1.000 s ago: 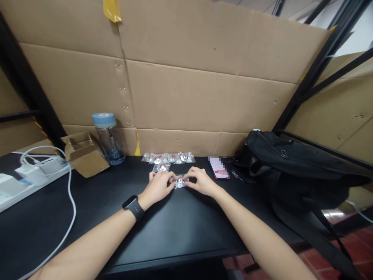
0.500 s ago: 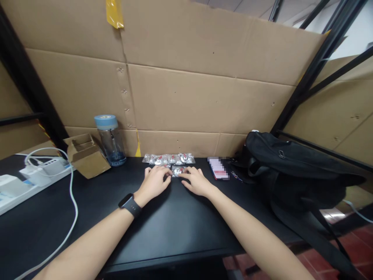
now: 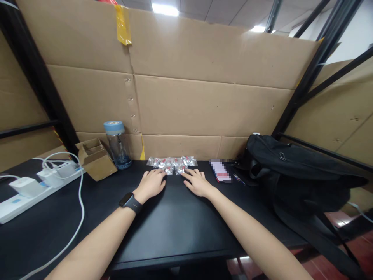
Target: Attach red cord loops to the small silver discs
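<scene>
Left hand (image 3: 150,184), right hand (image 3: 198,183) loosely spread, touching two front clear packets (image 3: 168,170).

Bright ceiling lights (image 3: 165,9), soft tabletop (image 3: 171,221) glare

Looks like a makeshift workshop booth, this: cardboard panels (image 3: 186,107) standing up beyond the hands (image 3: 198,183), black metal posts (image 3: 33,66) slanting on either side of them, a loaded power strip (image 3: 43,191) out to their left, red floor tiles (image 3: 365,247) down to their right, ceiling lights (image 3: 165,10) glowing high ahead.
</scene>
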Tool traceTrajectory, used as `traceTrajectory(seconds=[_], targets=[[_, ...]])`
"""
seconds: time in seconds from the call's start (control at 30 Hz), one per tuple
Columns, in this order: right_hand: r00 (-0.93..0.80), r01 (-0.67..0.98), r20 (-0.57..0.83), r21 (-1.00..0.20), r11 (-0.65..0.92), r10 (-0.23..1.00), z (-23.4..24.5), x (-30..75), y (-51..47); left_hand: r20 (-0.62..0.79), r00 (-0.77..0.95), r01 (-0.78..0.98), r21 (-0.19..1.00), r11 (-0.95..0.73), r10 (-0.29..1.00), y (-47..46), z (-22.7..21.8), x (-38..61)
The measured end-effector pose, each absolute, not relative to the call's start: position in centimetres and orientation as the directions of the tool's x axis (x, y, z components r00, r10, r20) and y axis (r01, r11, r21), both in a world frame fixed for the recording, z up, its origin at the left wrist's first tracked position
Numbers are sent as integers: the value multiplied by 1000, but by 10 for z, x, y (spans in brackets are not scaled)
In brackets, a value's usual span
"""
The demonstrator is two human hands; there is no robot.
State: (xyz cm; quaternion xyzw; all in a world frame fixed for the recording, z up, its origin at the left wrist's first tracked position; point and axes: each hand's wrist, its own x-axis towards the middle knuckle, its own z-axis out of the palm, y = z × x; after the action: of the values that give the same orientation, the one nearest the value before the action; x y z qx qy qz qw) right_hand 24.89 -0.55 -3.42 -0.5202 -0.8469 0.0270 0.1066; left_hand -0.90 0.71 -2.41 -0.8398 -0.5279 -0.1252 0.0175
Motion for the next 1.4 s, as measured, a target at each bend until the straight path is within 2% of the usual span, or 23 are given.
traceTrajectory(seconds=[0.17,0.47,0.67,0.77,0.9,1.0,1.13,1.4], targets=[[-433,875,158,-162,456,887,-35,246,-5,228,457,862,125,-491,860,4,-29,-3],[-398,887,156,-185,423,904,-32,243,-14,202,433,881,111,-460,878,2,-21,-10],[-392,897,-13,-226,379,920,-22,256,-54,38,476,863,173,-475,878,-14,-10,-21],[-344,911,-39,-255,323,938,-21,262,-89,61,471,858,201,-473,880,-43,-14,-28],[-273,923,-23,-287,256,962,-31,267,-131,131,389,886,219,-410,912,-86,-37,-42],[-228,928,14,-301,222,973,-39,266,-145,121,374,882,261,-393,920,-104,-53,-51],[-209,929,31,-305,209,977,-42,264,-145,99,372,882,272,-384,923,-113,-56,-53],[-205,932,66,-293,216,976,-42,266,-145,141,324,902,251,-350,936,-123,-54,-48]])
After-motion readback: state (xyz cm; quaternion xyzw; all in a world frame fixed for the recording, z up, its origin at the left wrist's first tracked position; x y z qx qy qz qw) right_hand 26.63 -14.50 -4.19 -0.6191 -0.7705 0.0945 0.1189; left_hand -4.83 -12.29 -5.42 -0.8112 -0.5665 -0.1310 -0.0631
